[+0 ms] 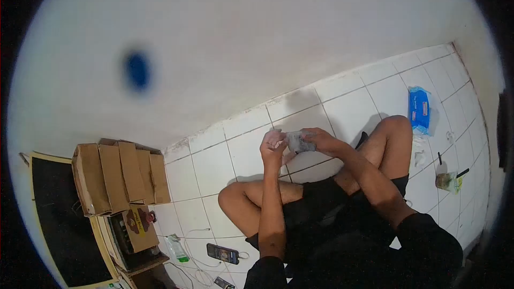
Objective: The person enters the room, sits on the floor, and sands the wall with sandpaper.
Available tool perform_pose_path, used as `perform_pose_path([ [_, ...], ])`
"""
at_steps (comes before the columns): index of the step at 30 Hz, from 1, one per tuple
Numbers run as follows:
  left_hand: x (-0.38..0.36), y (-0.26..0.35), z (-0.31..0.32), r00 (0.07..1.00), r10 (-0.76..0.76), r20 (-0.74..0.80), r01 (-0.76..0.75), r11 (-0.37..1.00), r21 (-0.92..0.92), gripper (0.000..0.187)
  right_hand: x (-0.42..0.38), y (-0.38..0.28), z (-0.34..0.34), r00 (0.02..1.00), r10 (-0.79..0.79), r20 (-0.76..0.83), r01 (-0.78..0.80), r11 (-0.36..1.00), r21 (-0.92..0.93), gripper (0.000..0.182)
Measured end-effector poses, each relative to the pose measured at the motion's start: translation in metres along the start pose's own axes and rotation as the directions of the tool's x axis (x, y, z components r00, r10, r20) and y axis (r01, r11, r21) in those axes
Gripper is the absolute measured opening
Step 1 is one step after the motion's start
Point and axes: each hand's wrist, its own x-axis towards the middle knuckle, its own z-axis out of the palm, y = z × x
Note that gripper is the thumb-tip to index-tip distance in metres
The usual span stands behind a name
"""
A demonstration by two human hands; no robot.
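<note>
A small clear plastic bag (301, 142) with something greyish inside is held up between my hands, above the tiled floor and in front of my crossed legs. My right hand (320, 140) is closed on the bag's right side, its fingers lying over the top edge. At the bag's left edge, my left hand (273, 144) has its fingers curled and seems to pinch the plastic. What the bag contains is too blurred to name.
A blue wipes pack (420, 110), crumpled white tissue (420, 158) and a plastic bag with greenish contents (446, 181) lie right. Cardboard boxes (120, 176), a phone (223, 253), cables and a green-white packet (176, 248) are left. The white wall (225, 37) rises ahead.
</note>
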Motion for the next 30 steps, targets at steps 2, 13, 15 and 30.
perform_pose_path([
  [2,-0.003,0.013,0.009,0.998,-0.001,-0.059,0.006,0.996,0.088,0.028,0.020,0.029,-0.015,0.999,-0.038,0.034,0.039,0.999,-0.032,0.046],
  [13,-0.010,0.023,0.022,0.992,0.113,-0.063,-0.086,0.939,0.333,0.016,0.016,0.021,-0.012,0.951,-0.203,0.232,0.215,0.976,-0.028,0.040],
  [15,-0.004,-0.003,0.012,0.990,0.127,-0.063,-0.102,0.949,0.299,0.021,0.010,0.017,-0.009,0.964,-0.173,0.204,0.170,0.985,0.029,0.041],
  [30,-0.010,0.022,0.014,0.968,-0.242,-0.071,0.250,0.957,0.145,0.020,-0.003,0.001,-0.003,0.966,-0.150,0.211,0.180,0.975,-0.131,0.041],
])
